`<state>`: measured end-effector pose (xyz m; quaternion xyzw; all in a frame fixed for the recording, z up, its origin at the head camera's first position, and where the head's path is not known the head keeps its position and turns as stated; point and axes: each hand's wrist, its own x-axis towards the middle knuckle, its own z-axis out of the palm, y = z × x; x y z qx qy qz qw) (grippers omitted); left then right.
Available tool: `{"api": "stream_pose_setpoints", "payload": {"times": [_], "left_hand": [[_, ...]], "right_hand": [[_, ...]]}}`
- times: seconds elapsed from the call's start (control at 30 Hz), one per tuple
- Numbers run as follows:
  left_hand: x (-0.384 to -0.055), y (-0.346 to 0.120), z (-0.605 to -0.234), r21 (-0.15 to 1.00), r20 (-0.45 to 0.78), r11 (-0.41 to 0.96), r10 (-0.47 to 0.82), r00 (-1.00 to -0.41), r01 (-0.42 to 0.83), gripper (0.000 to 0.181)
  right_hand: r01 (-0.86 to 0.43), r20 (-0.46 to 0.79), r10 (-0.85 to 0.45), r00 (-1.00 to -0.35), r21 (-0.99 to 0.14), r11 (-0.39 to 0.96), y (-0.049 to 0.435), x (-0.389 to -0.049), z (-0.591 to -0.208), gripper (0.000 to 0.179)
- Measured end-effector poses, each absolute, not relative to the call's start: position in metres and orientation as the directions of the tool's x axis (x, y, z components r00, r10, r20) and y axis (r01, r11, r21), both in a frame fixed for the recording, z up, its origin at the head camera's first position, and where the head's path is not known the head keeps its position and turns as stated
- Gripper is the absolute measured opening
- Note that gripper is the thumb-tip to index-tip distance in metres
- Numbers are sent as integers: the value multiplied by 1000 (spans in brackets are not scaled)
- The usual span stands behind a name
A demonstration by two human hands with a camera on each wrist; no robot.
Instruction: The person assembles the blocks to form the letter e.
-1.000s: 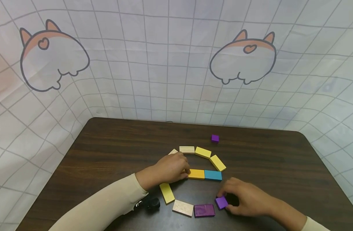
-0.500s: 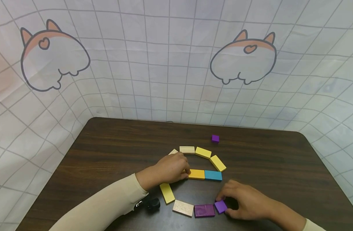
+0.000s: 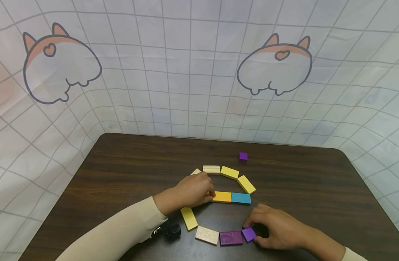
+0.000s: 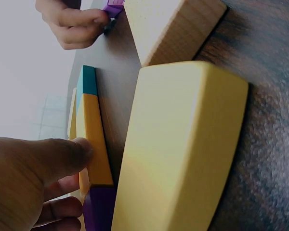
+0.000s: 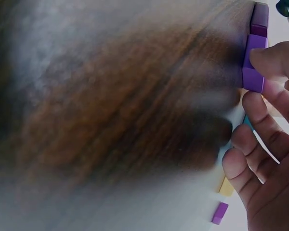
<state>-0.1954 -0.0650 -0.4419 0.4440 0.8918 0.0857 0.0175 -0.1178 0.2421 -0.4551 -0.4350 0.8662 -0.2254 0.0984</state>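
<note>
My right hand [image 3: 281,227] pinches a small bright purple block [image 3: 249,234] between thumb and fingers, on the table at the right end of the lower row. The block's left edge meets a darker purple block [image 3: 231,238]. My left hand [image 3: 191,191] holds an orange block [image 3: 222,197] at its left end, thumb [image 4: 82,149] against its side in the left wrist view. A blue block [image 3: 241,198] touches the orange block's right end. In the left wrist view, another purple block [image 4: 100,209] adjoins its near end; the hand hides this in the head view.
Yellow blocks [image 3: 246,184] and a ridged pale block [image 3: 211,169] curve behind the middle row. A yellow block [image 3: 188,218] and a pale wood block [image 3: 207,235] continue the lower left curve. One purple block [image 3: 243,156] lies apart, farther back on the dark table [image 3: 137,152].
My right hand has moved slightly left and toward me with the small purple block, closing the gap to the darker purple block. My left hand has stayed still.
</note>
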Motion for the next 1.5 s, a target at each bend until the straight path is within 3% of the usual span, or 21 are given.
{"api": "stream_pose_setpoints", "payload": {"times": [0.73,1.5], "left_hand": [[-195,-65,-441,178,41,594,792,-609,784,8],[-196,-64,-443,164,50,596,791,-610,786,9]], "right_hand": [[-697,57,-759,-648,-446,561,244,-125,-449,41],[-552,97,-558,-824,-358,753,256,-209,-438,36]]}}
